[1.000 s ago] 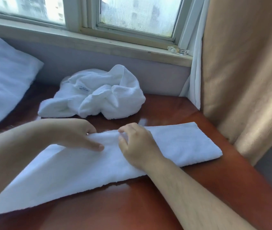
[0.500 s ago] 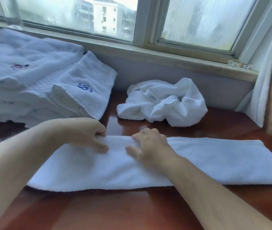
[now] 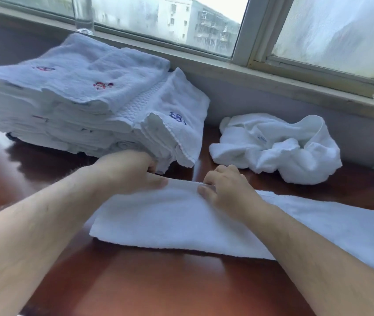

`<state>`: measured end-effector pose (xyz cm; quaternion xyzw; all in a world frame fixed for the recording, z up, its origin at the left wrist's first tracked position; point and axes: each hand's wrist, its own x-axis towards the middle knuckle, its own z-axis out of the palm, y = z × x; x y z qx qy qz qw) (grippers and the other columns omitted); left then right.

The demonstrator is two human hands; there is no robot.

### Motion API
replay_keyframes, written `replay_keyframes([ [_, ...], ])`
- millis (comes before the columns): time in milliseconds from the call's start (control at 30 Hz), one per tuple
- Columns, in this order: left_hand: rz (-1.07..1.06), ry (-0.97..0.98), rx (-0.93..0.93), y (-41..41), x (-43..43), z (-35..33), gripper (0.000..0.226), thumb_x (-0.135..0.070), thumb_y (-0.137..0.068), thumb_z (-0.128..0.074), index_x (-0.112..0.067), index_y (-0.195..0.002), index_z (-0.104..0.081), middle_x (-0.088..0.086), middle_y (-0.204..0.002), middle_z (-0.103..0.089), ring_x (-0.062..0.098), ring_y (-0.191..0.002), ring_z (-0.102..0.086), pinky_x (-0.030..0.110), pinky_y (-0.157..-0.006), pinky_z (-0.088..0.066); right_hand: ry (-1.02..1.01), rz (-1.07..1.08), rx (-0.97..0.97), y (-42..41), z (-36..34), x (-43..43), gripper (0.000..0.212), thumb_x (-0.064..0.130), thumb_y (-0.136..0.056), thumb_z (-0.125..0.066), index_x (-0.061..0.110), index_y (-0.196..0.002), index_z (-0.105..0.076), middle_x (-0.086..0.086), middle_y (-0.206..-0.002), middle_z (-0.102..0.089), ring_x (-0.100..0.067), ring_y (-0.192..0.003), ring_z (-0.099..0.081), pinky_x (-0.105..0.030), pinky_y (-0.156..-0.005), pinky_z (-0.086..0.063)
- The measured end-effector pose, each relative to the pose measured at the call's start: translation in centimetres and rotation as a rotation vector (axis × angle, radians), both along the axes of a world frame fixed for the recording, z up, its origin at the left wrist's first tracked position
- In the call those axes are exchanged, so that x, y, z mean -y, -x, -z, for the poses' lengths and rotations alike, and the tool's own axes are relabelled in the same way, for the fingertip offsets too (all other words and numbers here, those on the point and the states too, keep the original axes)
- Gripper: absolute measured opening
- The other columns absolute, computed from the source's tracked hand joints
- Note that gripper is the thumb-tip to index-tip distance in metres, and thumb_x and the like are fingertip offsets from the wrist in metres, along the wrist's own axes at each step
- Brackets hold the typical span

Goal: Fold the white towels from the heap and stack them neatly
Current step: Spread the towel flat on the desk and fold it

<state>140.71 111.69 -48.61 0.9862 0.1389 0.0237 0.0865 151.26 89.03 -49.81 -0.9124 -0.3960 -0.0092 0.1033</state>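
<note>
The towel (image 3: 181,220), a folded strip lying across the lower centre on the bench (image 3: 158,281), had its far edge newly lifted, the left hand (image 3: 126,172) and right hand (image 3: 227,190) each with grip pinched on it, so another fold looked underway.

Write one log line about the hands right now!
step: folding | left hand: pinches far edge of long towel | right hand: pinches same edge | crumpled towel: untouched | folded stack: back left

The stack (image 3: 79,99) blocks the far left, the heap (image 3: 279,147) the far right; a narrow strip of table (image 3: 170,288) runs between them.
</note>
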Motion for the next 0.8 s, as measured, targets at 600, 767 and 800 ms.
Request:
replay_keyframes([
  [600, 0.14, -0.007, 0.006, 3.9, 6.5, 5.0, 0.063, -0.06, -0.099, -0.023, -0.04, -0.157, -0.011, -0.006, -0.168, 0.001, 0.015, -0.153, 0.001, 0.039, -0.123, 0.002, 0.071, 0.03, -0.129, 3.3, 2.9, 2.7, 0.063, 0.056, -0.102, -0.03, 0.031, -0.159, -0.02, 0.002, -0.169, -0.008, -0.018, -0.155, -0.001, -0.034, -0.122, -0.001],
  [767, 0.123, 0.051, 0.009, 4.7, 6.1, 4.9, 0.059, -0.054, -0.102, -0.025, -0.039, -0.158, -0.013, -0.009, -0.168, -0.001, 0.012, -0.153, 0.002, 0.037, -0.122, 0.004, 0.115, 0.006, -0.128, 4.5, 3.3, 3.2, 0.07, 0.062, -0.099, -0.02, 0.031, -0.161, -0.005, 0.002, -0.169, 0.006, -0.018, -0.154, 0.012, -0.035, -0.122, 0.007],
  [800, 0.109, 0.084, 0.026, 4.9, 5.7, 4.9, 0.055, -0.049, -0.104, -0.026, -0.039, -0.157, -0.016, -0.01, -0.167, -0.004, 0.011, -0.153, 0.0, 0.035, -0.121, 0.004, 0.122, 0.003, -0.127, 4.7, 3.3, 3.2, 0.07, 0.062, -0.099, -0.019, 0.03, -0.161, -0.004, 0.001, -0.169, 0.007, -0.019, -0.154, 0.012, -0.036, -0.122, 0.008],
])
